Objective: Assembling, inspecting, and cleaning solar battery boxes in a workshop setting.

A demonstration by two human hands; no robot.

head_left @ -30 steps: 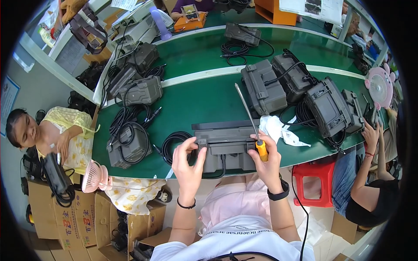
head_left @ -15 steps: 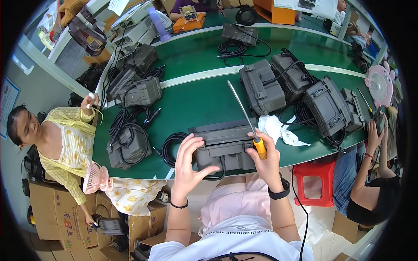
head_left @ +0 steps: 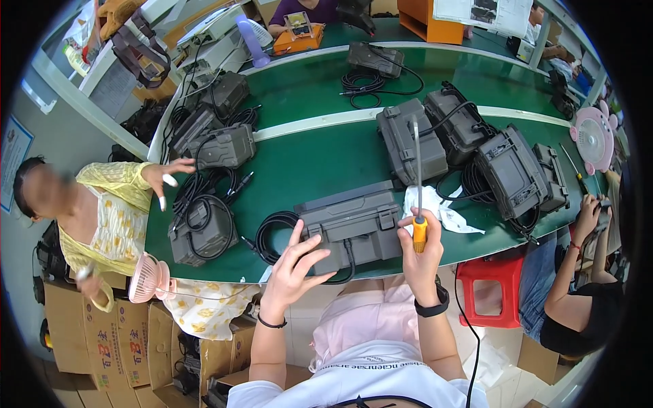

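Note:
A dark grey plastic case with latches lies in front of me at the near edge of the green table, a black cable leaving its near side. My left hand is at the case's left end, fingers spread, holding nothing; whether the fingertips press on it is hard to tell. Just off the right end, my right hand grips a screwdriver by its yellow handle, the long metal shaft pointing away from me. Beyond that hand lies a crumpled white cloth. Coiled black cable rests left of the case.
More grey cases stand at the right and left, with tangled cables. A co-worker in yellow reaches over the table's left edge; another person works at right. A red stool and pink fans are nearby.
My right hand has moved off the case to the right, its screwdriver now more upright. My left hand has shifted slightly down. The left co-worker's hand has reached over the table.

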